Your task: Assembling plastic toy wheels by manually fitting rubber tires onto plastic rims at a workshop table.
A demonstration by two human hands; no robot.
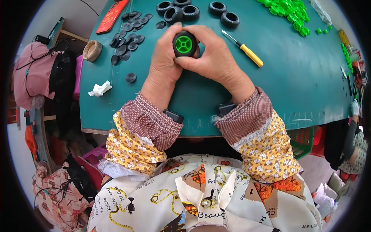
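Toy wheel point(185, 43), black tyre with green hub, sits pinched in the grip of left hand point(165, 58) and right hand point(212, 56); uneven thumb pressure could seat the hub crooked or pop it onto the table point(301, 77)

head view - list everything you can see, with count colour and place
toy wheel: one, black tyre with green hub, held in both hands
black tyres: about six, top centre
black discs: a loose pile, dark, upper left
green hubs: a heap, top right
screwdriver: one, yellow handle, right of the hands
tape roll: one, tan, left table edge
crumpled tissue: one, white, left
table: one, dark green
left hand: grips the wheel
right hand: grips the wheel
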